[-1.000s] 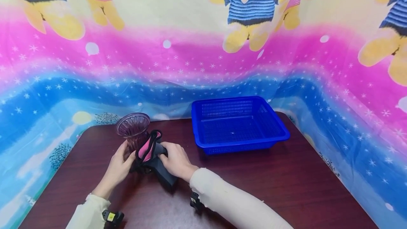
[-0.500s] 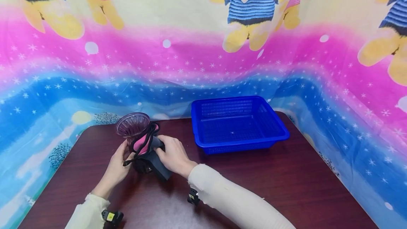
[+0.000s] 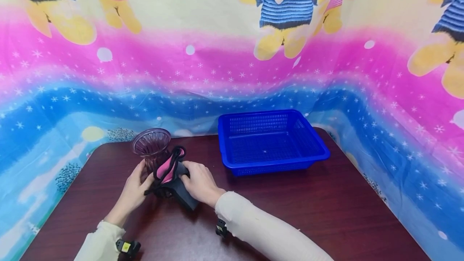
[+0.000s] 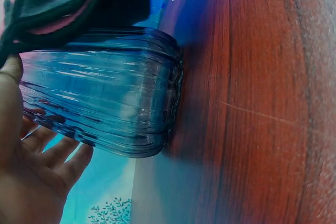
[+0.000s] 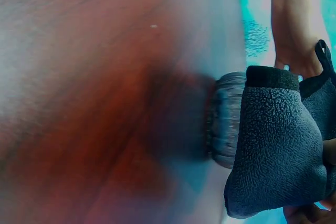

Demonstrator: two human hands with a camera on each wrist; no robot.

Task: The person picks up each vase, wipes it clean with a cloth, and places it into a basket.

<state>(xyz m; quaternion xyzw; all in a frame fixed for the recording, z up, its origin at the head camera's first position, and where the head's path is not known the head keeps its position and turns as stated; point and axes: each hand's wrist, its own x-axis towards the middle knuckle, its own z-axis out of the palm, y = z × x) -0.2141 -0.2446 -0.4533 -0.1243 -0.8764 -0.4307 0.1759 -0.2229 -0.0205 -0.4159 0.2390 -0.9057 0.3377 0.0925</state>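
Note:
A clear, purple-tinted glass vase [image 3: 151, 143] with a flared, fluted rim stands upright at the table's left. My left hand [image 3: 132, 192] holds it below the rim, thumb on the near side and fingers behind, as the left wrist view of the ribbed vase [image 4: 105, 90] shows. My right hand [image 3: 201, 182] grips a folded cloth [image 3: 185, 194], dark grey with a pink face and black edging, against the vase's right side. In the right wrist view the fuzzy grey cloth [image 5: 278, 145] covers most of the vase, leaving its base [image 5: 228, 121] showing.
A blue plastic basket [image 3: 226, 160] with slotted walls stands at the back right of the dark red-brown wooden table [image 3: 308, 212]. A patterned fabric backdrop [image 3: 203, 71] surrounds the table's back and sides. Small black cameras sit at both wrists.
My right hand and the cloth moved up along the vase by half a second ago, then came back down. The vase, my left hand and the basket kept their places.

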